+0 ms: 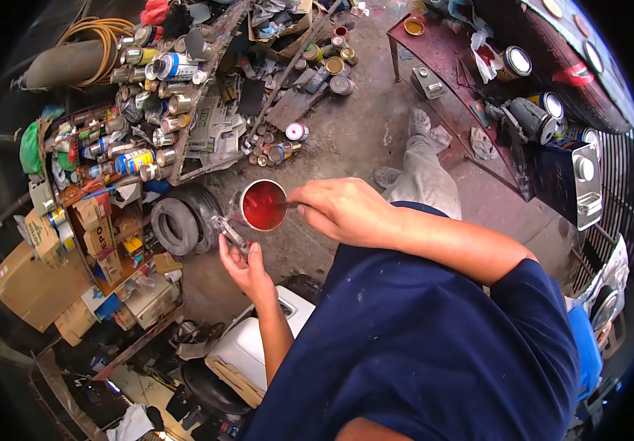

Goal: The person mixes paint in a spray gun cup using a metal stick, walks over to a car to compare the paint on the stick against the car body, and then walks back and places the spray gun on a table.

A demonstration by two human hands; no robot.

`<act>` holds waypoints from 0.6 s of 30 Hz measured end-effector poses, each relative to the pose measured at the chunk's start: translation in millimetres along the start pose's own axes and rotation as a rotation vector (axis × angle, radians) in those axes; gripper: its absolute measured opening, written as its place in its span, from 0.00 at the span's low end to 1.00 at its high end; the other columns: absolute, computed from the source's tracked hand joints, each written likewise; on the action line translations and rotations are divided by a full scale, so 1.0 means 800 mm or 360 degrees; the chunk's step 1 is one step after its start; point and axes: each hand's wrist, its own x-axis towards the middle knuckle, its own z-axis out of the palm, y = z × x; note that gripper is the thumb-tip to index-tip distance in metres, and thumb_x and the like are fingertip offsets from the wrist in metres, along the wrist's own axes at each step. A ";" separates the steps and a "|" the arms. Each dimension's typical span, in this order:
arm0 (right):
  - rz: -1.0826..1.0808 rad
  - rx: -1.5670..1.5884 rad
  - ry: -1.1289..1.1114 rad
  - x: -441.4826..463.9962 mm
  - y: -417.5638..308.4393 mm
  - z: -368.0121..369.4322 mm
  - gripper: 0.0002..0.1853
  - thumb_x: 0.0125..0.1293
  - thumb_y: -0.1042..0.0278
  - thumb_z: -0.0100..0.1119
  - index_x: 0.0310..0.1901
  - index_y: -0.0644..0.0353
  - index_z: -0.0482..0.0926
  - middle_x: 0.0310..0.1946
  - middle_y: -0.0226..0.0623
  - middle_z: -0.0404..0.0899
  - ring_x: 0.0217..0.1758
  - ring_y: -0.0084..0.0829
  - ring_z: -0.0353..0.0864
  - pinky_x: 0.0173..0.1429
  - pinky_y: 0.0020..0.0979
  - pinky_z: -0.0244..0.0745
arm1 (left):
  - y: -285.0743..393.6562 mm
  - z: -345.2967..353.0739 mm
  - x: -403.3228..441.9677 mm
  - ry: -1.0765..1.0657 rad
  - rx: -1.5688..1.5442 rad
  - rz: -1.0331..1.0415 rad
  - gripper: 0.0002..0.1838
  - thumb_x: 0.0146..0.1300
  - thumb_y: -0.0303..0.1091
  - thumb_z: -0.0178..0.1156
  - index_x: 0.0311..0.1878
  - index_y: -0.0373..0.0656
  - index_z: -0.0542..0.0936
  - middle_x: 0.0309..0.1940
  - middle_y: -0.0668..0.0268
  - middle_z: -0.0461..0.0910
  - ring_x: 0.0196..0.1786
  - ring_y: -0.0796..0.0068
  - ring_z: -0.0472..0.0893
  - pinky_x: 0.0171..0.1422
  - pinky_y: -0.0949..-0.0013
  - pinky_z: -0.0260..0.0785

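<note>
A round metal cup (263,205) with red liquid inside is held up near the middle of the view. My left hand (247,270) grips a metal handle (230,234) at the cup's lower left, with the thumb and fingers around it. My right hand (348,210) is closed on a thin dark stick (290,204) whose far end reaches over the rim into the red liquid. How deep the stick goes is hidden by the liquid.
Shelves of cans (137,160) and cardboard boxes (41,272) stand at the left. Tires (177,224) lie on the floor beside them. At the upper right is a reddish table (442,55) with cans and a metal container (585,176). A white plastic object (247,342) is below my left hand.
</note>
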 end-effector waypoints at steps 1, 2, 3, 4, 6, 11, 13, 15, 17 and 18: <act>-0.0018 0.0024 -0.0015 0.000 -0.001 0.000 0.14 0.62 0.72 0.58 0.50 0.61 0.79 0.42 0.43 0.84 0.45 0.46 0.85 0.46 0.43 0.81 | -0.001 0.001 -0.001 -0.0008 -0.0018 -0.0001 0.37 0.66 0.23 0.60 0.77 0.39 0.58 0.56 0.62 0.73 0.51 0.75 0.73 0.59 0.72 0.67; -0.0012 -0.0028 0.0001 0.002 -0.003 -0.003 0.14 0.62 0.72 0.58 0.50 0.61 0.79 0.42 0.43 0.84 0.45 0.46 0.85 0.46 0.43 0.81 | -0.003 0.002 -0.001 0.0003 -0.0034 0.0007 0.37 0.66 0.22 0.60 0.77 0.39 0.57 0.56 0.62 0.73 0.51 0.76 0.73 0.59 0.72 0.67; -0.0004 -0.0079 0.0017 0.003 -0.008 -0.006 0.14 0.62 0.72 0.58 0.50 0.61 0.79 0.41 0.43 0.84 0.45 0.46 0.85 0.46 0.43 0.81 | -0.005 0.002 -0.002 0.0013 -0.0047 0.0013 0.37 0.66 0.22 0.60 0.77 0.39 0.57 0.56 0.62 0.73 0.51 0.76 0.73 0.59 0.72 0.67; 0.0005 -0.0127 0.0034 0.003 -0.012 -0.007 0.14 0.62 0.72 0.58 0.50 0.61 0.79 0.41 0.43 0.84 0.45 0.46 0.85 0.46 0.43 0.81 | -0.007 0.001 -0.004 0.0023 -0.0058 0.0017 0.37 0.66 0.22 0.60 0.77 0.39 0.57 0.56 0.62 0.73 0.51 0.76 0.73 0.59 0.72 0.67; -0.0084 -0.0103 0.0005 0.003 -0.013 -0.005 0.14 0.63 0.73 0.58 0.51 0.60 0.79 0.38 0.42 0.82 0.41 0.45 0.84 0.43 0.42 0.80 | -0.005 0.004 -0.004 0.0030 -0.0093 0.0043 0.38 0.66 0.21 0.60 0.77 0.39 0.56 0.55 0.62 0.73 0.51 0.76 0.72 0.59 0.72 0.67; -0.0061 -0.0243 -0.0074 0.005 -0.033 -0.019 0.13 0.63 0.71 0.59 0.50 0.60 0.79 0.40 0.40 0.83 0.43 0.44 0.85 0.45 0.42 0.81 | -0.007 0.003 -0.006 0.0042 -0.0104 0.0071 0.41 0.63 0.23 0.64 0.77 0.39 0.56 0.58 0.58 0.72 0.54 0.71 0.73 0.62 0.68 0.67; -0.0097 -0.0205 -0.0107 0.005 -0.034 -0.019 0.13 0.63 0.72 0.59 0.50 0.59 0.79 0.38 0.40 0.82 0.42 0.44 0.84 0.44 0.42 0.80 | -0.002 0.003 -0.006 0.0040 -0.0100 0.0091 0.42 0.62 0.23 0.66 0.77 0.39 0.56 0.58 0.58 0.72 0.55 0.71 0.73 0.62 0.68 0.67; -0.0126 -0.0268 -0.0108 0.008 -0.046 -0.028 0.13 0.64 0.72 0.59 0.50 0.59 0.79 0.37 0.40 0.82 0.41 0.44 0.84 0.44 0.42 0.80 | 0.002 0.003 -0.006 0.0036 -0.0077 0.0112 0.40 0.64 0.22 0.63 0.77 0.39 0.57 0.58 0.59 0.73 0.53 0.73 0.73 0.59 0.70 0.68; -0.0162 -0.0319 -0.0111 0.016 -0.058 -0.036 0.13 0.65 0.73 0.59 0.51 0.58 0.79 0.37 0.41 0.81 0.40 0.45 0.84 0.43 0.42 0.79 | 0.005 0.003 -0.009 0.0051 -0.0126 0.0100 0.39 0.64 0.22 0.63 0.77 0.39 0.57 0.58 0.60 0.73 0.52 0.75 0.73 0.58 0.71 0.68; -0.0180 -0.0337 -0.0102 0.020 -0.062 -0.040 0.12 0.66 0.73 0.59 0.51 0.58 0.79 0.37 0.41 0.81 0.40 0.45 0.84 0.43 0.42 0.79 | 0.006 0.004 -0.009 0.0057 -0.0183 0.0084 0.39 0.64 0.22 0.63 0.77 0.39 0.57 0.58 0.60 0.73 0.53 0.75 0.73 0.58 0.71 0.68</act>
